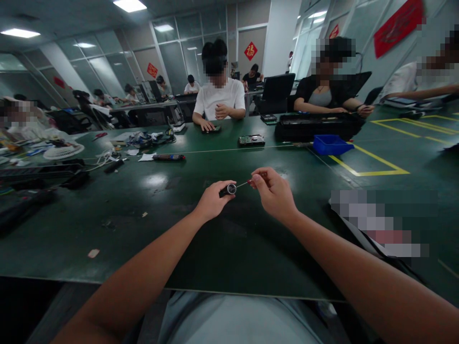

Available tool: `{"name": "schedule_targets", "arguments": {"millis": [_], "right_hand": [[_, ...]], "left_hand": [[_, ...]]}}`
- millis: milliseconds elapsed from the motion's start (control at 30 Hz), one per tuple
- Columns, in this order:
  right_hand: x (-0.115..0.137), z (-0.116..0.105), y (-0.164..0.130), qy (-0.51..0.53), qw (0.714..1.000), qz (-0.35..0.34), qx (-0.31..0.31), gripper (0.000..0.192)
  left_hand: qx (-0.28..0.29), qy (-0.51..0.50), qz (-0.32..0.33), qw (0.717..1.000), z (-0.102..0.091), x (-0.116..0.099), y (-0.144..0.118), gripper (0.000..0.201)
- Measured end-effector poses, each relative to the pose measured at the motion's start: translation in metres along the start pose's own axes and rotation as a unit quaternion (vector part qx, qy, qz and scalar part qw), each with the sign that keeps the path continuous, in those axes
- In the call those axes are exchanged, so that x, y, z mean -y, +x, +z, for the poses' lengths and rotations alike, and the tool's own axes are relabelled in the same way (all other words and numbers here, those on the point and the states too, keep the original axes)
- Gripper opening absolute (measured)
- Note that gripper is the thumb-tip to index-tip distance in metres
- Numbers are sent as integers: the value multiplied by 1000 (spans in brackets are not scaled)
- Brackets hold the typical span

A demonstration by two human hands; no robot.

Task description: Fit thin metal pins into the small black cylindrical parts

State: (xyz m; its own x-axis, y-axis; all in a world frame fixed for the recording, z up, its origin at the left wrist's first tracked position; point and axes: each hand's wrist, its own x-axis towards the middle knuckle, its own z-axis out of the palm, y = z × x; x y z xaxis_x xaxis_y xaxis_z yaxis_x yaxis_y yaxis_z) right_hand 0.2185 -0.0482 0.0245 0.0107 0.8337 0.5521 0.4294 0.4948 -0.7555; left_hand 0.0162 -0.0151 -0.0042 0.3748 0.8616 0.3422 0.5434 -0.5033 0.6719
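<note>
A: Starting at the left, what is lying on the desk [150, 239]?

B: A white fan [63, 151], some cables and dark clutter are sitting along the far left edge, well apart from the work. A dark pen-like tool [168, 156] is lying further in, toward the middle.

A: And the person's own hands?

B: The left hand [211, 200] is closing its fingers around a small black cylinder [228, 190] with a shiny round end, holding it in the air above the middle of the desk. The right hand [274, 193] is pinching a thin red-handled screwdriver [247, 183], and its tip is pointing at the cylinder's end, touching it or just short of it; I cannot tell which.

A: What is likely to go wrong?

B: Nothing is bracing the cylinder, so I am guessing the tip could be skating off that shiny face and scratching it, or jabbing the left fingers. A loosened screw would be dropping onto the dark green surface, where it would be hard to find.

A: And to the right?

B: A person in white is sitting opposite, another is working over a long black device [319, 126], and a blue tray [332, 144] is resting beside yellow floor-style markings.
</note>
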Motion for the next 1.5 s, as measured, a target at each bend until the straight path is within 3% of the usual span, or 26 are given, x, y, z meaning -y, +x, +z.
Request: {"name": "schedule_targets", "arguments": {"millis": [633, 967, 1333, 1500], "right_hand": [[-1, 0, 2, -3, 1000, 21, -23, 20], [6, -6, 3, -117, 993, 1, -21, 36], [10, -8, 1, -96, 994, -47, 30, 19], [9, -9, 2, -94, 989, -105, 52, 11]], "left_hand": [[12, -22, -13, 1000, 0, 0, 0, 43], [18, -6, -11, 1000, -1, 2, -1, 44], [19, -27, 2, 999, 0, 6, -1, 42], [5, -3, 5, 1000, 1, 9, 0, 42]]}}
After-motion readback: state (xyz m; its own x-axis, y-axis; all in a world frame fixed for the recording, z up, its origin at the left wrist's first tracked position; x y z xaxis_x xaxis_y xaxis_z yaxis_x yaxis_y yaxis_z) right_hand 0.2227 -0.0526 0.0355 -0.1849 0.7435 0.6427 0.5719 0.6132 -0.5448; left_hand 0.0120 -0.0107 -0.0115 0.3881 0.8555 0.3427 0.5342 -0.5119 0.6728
